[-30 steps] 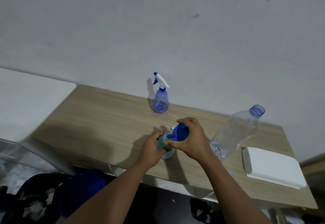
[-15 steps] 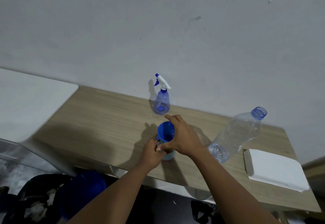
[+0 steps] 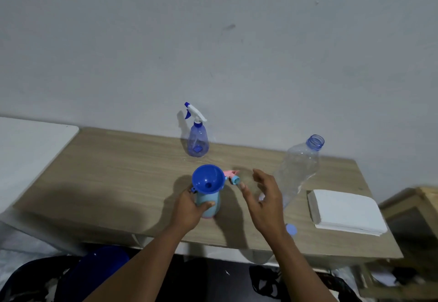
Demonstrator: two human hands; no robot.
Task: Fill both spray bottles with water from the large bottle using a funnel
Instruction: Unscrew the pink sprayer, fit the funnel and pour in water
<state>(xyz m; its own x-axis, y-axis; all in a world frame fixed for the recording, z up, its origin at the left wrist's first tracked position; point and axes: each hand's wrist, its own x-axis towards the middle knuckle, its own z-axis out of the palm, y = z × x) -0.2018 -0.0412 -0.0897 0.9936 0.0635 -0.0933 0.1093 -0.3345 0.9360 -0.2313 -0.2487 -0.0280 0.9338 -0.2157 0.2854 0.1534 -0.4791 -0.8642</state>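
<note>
A blue funnel (image 3: 207, 178) sits upright in the neck of a light blue spray bottle (image 3: 211, 204) near the front of the wooden table (image 3: 113, 173). My left hand (image 3: 192, 206) grips that bottle's body. My right hand (image 3: 264, 197) hovers open just to the right, holding nothing. The bottle's pink and blue spray head (image 3: 233, 177) lies on the table behind the hand. A clear large bottle (image 3: 298, 169) with an open blue neck stands at the right. A blue spray bottle (image 3: 197, 141) with its white trigger on stands near the wall.
A blue bottle cap (image 3: 291, 229) lies near the table's front edge. A stack of white paper towels (image 3: 343, 211) rests at the right end. A white surface (image 3: 26, 154) adjoins the table's left. A wooden crate (image 3: 412, 209) stands at far right.
My right hand set the funnel into the light blue bottle's neck, let go of it and drew away to the right. The left hand has kept its hold on the bottle.
</note>
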